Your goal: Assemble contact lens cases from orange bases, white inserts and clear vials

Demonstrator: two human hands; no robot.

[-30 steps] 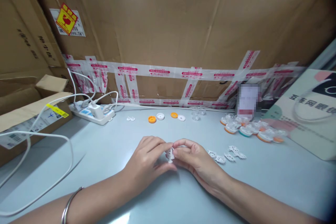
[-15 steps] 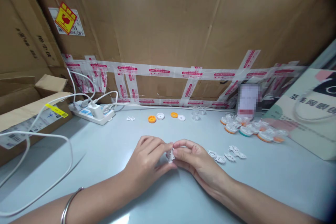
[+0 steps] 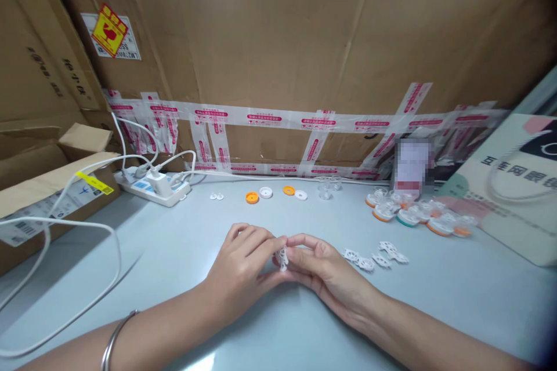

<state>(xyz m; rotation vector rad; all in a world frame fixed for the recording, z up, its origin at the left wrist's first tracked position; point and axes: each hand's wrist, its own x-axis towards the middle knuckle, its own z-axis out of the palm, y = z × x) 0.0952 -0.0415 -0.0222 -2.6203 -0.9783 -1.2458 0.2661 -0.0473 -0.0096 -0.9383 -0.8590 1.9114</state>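
Observation:
Between my two hands, just above the table, is a small white openwork plastic piece (image 3: 282,257). My left hand (image 3: 243,264) pinches it from the left, thumb below and index finger on top. From the right, the fingertips of my right hand (image 3: 319,264) grip the same piece. Parts of it are hidden behind the fingers. Several similar white openwork pieces (image 3: 366,265) lie on the table just right of my right hand.
Orange (image 3: 252,198) and white rings (image 3: 266,192) stand farther back beside clear plastic parts (image 3: 324,191). At right are clear assemblies with coloured bases (image 3: 408,219). A power strip (image 3: 169,192), looping white cable (image 3: 115,237) and cardboard box (image 3: 93,185) occupy the left.
The white openwork piece has turned slightly between my fingers. My left thumb and right fingers have come closer together beneath it. Everything else on the table is unchanged.

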